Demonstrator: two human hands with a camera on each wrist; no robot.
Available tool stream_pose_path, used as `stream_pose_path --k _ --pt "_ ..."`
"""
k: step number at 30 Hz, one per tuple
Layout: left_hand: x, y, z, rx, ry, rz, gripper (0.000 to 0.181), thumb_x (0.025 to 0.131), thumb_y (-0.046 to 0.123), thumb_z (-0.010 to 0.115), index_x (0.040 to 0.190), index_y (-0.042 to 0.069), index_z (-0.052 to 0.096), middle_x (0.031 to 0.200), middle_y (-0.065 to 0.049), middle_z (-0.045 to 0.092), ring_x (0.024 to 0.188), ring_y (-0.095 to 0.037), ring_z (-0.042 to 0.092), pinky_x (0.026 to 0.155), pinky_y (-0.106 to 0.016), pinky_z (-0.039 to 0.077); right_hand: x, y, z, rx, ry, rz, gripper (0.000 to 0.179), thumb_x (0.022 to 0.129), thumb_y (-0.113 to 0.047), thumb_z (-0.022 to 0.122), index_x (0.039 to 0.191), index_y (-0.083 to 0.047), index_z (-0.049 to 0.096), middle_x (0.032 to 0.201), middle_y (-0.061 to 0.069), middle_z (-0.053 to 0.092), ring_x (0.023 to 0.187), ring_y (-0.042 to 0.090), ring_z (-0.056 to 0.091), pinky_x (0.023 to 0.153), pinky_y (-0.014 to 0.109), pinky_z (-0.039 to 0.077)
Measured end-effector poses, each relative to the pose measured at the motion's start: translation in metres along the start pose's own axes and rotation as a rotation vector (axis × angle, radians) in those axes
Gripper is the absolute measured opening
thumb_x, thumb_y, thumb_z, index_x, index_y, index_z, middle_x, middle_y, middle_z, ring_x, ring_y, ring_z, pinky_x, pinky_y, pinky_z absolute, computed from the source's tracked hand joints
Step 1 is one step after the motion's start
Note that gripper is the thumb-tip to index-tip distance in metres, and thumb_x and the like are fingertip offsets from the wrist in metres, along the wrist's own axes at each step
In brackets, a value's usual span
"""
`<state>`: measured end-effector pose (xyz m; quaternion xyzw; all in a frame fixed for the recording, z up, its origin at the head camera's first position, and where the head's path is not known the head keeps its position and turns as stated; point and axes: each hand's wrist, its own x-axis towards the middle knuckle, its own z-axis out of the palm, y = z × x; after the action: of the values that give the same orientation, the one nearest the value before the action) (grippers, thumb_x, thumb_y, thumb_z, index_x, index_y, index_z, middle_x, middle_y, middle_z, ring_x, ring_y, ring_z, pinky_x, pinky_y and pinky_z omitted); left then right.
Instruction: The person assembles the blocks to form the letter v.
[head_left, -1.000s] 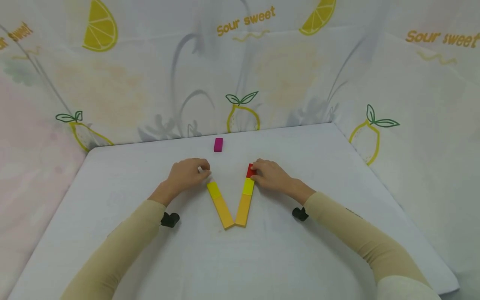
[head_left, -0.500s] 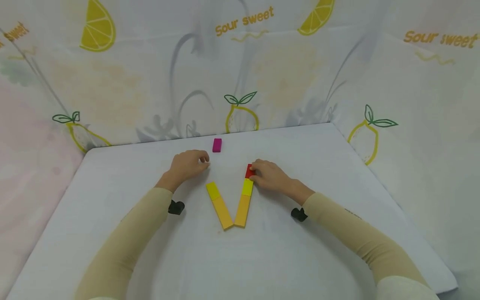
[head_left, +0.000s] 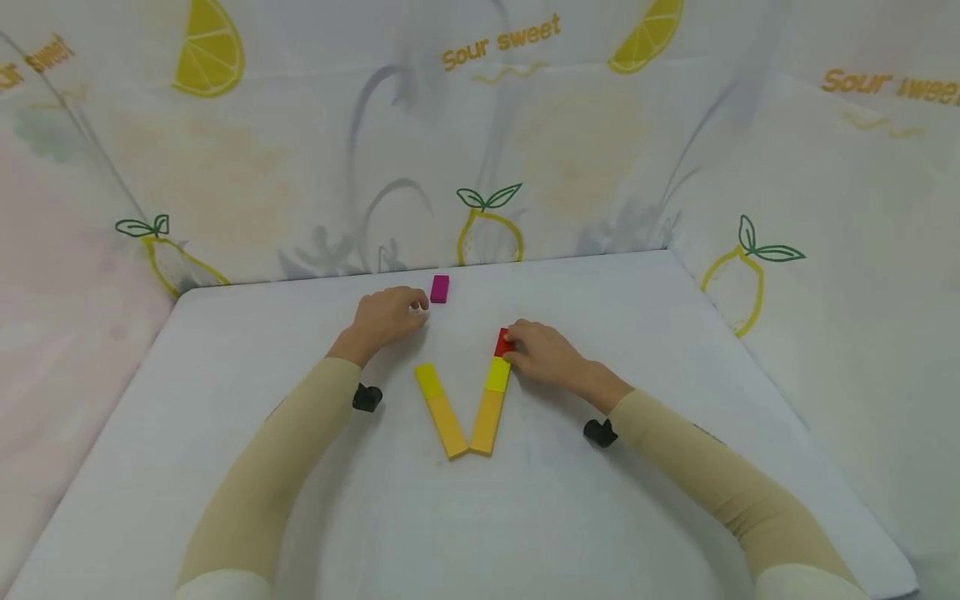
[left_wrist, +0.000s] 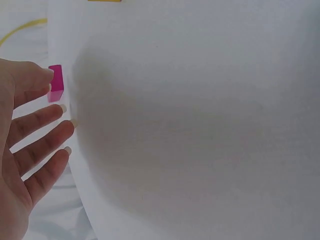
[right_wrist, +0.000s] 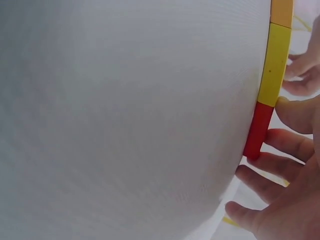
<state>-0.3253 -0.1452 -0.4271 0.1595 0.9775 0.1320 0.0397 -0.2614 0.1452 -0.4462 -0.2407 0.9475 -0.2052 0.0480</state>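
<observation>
My left hand [head_left: 392, 315] is at the far side of the table, fingers loosely bent and holding nothing. Its fingertips are just left of a small magenta block [head_left: 440, 289]; in the left wrist view the thumb tip overlaps that block [left_wrist: 56, 80]. With thumb and fingers, my right hand [head_left: 547, 354] holds a red block [head_left: 503, 342] at its right side and far end. The red block lies end to end with a yellow block [head_left: 497, 374] and a longer orange block [head_left: 487, 422]. Opposite, another yellow block [head_left: 429, 381] continues another orange block [head_left: 448, 427], making a V.
All blocks lie on a white-covered table [head_left: 465, 525]. A pale curtain [head_left: 300, 150] with lemon prints and lettering hangs behind the table's far edge. Small black devices [head_left: 367, 397] are worn at both wrists.
My left hand has moved away from the left yellow block, up and right to beside the magenta block. The right hand stays at the red block. No blocks have moved.
</observation>
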Motion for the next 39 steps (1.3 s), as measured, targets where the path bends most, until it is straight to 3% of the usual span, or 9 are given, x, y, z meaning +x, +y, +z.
stream_pose_path --k 13,20,31,39 --pt "0.028 0.001 0.001 0.008 0.043 -0.038 0.031 0.092 0.032 0.057 0.121 0.022 0.063 0.127 -0.008 0.063 0.106 -0.035 0.062 0.091 -0.059 0.047 0.0 0.003 -0.002 0.02 0.003 -0.005 0.031 0.097 -0.022 0.063 0.123 -0.005 0.064 0.117 0.006 0.065 0.101 0.021 0.06 0.097 0.037 0.052" --pt "0.036 -0.004 0.001 -0.016 -0.002 -0.086 0.036 0.091 0.031 0.057 0.125 0.023 0.059 0.132 -0.008 0.061 0.11 -0.032 0.059 0.092 -0.058 0.048 0.0 0.002 -0.002 0.034 -0.002 -0.021 0.031 0.097 -0.02 0.062 0.124 -0.004 0.063 0.118 0.008 0.065 0.102 0.021 0.06 0.098 0.037 0.051" --pt "0.049 -0.003 0.006 -0.037 0.023 -0.025 0.036 0.089 0.034 0.058 0.123 0.021 0.059 0.144 -0.01 0.051 0.121 -0.034 0.052 0.093 -0.06 0.048 0.001 0.005 -0.002 0.04 -0.011 0.015 0.031 0.097 -0.022 0.063 0.123 -0.004 0.063 0.12 0.007 0.065 0.104 0.021 0.06 0.099 0.036 0.051" --pt "0.056 0.001 0.001 -0.03 -0.022 0.009 0.036 0.088 0.026 0.059 0.123 0.017 0.058 0.146 -0.012 0.049 0.123 -0.036 0.051 0.097 -0.062 0.047 0.0 0.006 -0.003 0.036 -0.011 -0.005 0.03 0.098 -0.022 0.062 0.122 -0.005 0.064 0.12 0.006 0.065 0.104 0.02 0.06 0.098 0.036 0.051"
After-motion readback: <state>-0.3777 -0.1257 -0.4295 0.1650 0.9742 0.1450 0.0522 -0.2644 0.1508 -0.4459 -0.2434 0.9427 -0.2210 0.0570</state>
